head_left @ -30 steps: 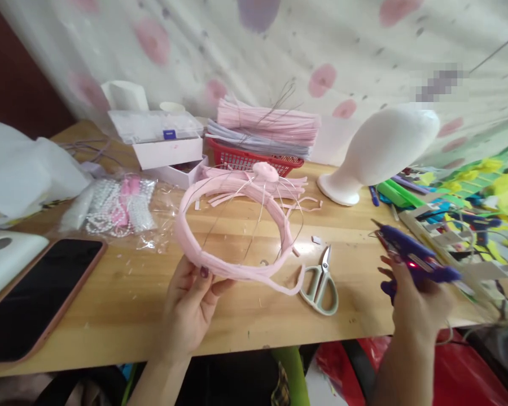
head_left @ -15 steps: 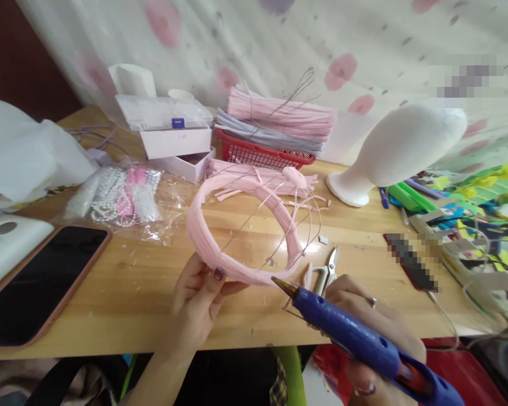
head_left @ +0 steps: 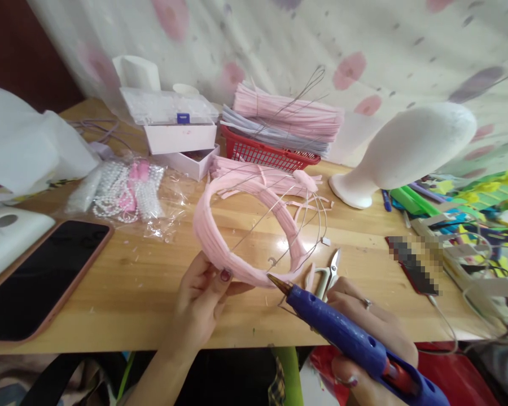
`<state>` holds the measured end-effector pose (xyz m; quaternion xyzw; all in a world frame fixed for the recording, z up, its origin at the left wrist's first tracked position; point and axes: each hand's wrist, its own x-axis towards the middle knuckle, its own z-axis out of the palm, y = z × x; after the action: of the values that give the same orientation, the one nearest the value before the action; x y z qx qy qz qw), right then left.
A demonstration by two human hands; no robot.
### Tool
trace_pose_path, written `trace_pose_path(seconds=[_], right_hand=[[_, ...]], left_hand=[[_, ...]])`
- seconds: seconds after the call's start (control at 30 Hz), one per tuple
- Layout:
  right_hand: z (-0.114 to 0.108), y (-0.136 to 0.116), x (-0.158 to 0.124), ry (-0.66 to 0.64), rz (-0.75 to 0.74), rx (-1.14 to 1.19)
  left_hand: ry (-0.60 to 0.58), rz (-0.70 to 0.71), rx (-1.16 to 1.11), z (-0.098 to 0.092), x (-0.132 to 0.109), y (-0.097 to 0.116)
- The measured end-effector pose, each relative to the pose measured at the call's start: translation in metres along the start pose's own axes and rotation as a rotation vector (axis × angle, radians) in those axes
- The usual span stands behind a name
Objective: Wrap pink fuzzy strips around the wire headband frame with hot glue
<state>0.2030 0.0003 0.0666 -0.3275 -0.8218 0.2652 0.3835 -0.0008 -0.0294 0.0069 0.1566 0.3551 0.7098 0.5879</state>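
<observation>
Above a wooden tabletop (head_left: 122,293), a glue gun (head_left: 342,332) at a pink hoop (head_left: 209,239)

Pale grain, small scraps and a bright patch of reflected light mark the tabletop. Behind it hangs a whitish curtain (head_left: 271,51) with pink and purple blotches; the upper left corner of the room is dark brown. Along the back stand stacked white boxes (head_left: 180,138), a red basket (head_left: 275,157) topped with pink and grey-blue stems (head_left: 288,113), and a white head form (head_left: 423,146). At the left lie a bag of beads (head_left: 127,192) and a large phone (head_left: 46,276), its screen dark.

The hoop is held up over the middle of the table, near the front edge. The left hand (head_left: 203,299) pinches its near band between thumb and fingers. The right hand (head_left: 385,324) is wrapped around the glue gun, whose nozzle points at that band; whether they touch cannot be told. Scissors (head_left: 333,268) lie just beyond.

Faint pink marks on the white boxes are too small to read. A blurred patch covers part of a dark device (head_left: 402,256) at the right.
</observation>
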Motion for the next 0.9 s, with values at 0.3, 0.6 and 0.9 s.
trace_pose_path(seconds=[0.3,0.6,0.9], right_hand=[[0.001,-0.002,0.002,0.011,0.005,0.002],[-0.005,0.006,-0.005,-0.02,0.029,-0.044],[-0.004,0.004,-0.009,0.009,0.017,-0.046]], left_hand=[[0.004,0.016,0.02,-0.003,0.001,-0.002],[-0.001,0.016,0.015,-0.001,0.0,0.0],[-0.018,0.007,0.008,-0.001,0.001,0.0]])
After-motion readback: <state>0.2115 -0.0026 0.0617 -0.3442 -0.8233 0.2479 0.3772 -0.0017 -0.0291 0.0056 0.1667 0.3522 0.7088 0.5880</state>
